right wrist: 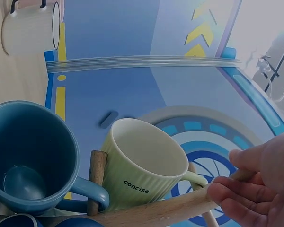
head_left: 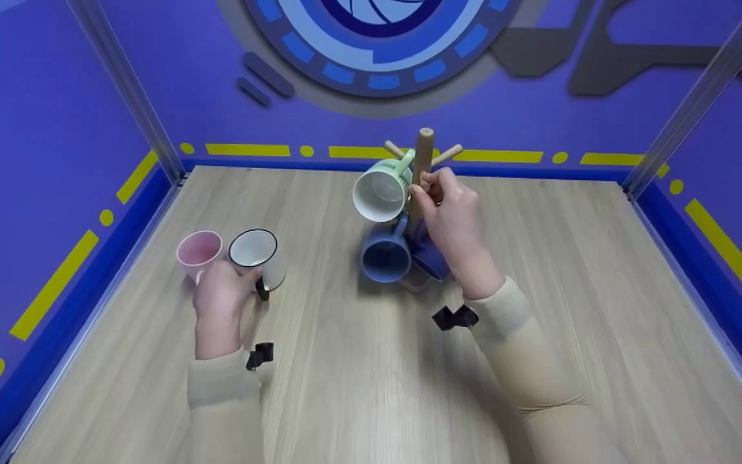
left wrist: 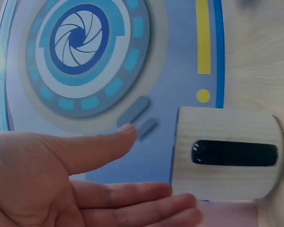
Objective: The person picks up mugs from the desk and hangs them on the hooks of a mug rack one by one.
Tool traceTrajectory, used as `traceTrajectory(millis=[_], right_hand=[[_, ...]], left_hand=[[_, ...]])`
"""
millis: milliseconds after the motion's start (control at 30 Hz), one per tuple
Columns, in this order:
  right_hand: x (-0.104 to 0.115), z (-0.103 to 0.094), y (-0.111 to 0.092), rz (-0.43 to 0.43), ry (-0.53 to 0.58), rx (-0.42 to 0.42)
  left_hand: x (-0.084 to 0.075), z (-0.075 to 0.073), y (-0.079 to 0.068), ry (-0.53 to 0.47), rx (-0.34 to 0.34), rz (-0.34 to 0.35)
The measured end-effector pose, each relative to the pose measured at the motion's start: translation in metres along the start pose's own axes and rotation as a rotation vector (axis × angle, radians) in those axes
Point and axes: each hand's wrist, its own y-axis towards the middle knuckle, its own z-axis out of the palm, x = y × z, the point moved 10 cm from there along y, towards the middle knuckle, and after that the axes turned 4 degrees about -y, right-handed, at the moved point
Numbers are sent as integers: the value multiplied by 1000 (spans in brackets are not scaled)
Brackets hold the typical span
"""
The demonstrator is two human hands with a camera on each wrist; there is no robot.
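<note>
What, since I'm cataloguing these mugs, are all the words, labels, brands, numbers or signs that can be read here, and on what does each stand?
"concise": on the green mug, read in the right wrist view; unreadable in the head view.
Sign without letters: yellow chevrons on the wall.
I can make out no other word, label, brand or number.

Pink mug; white mug, black-rimmed and black-handled; pale green mug, ribbed, black-lettered; blue mug; wood-grained counter.
</note>
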Motion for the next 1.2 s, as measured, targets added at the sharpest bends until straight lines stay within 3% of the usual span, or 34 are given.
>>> traceTrajectory(millis=[133, 233, 467, 800, 1067, 1200], right_hand=[[0, 0, -1, -7, 3, 0], [0, 1, -1, -12, 3, 0], [1, 2, 0, -12, 22, -3], [0, 0, -2, -31, 44, -54], [-3, -5, -6, -39, 41, -70], [4, -13, -18, -92, 76, -173]], left_hand=[[11, 20, 3, 0, 96, -11], [15, 31, 6, -4, 131, -27], [14, 39, 9, -15, 141, -29], [16, 22, 11, 117, 39, -7], [11, 13, 13, 58, -55, -18], [7, 10, 13, -9, -103, -19]])
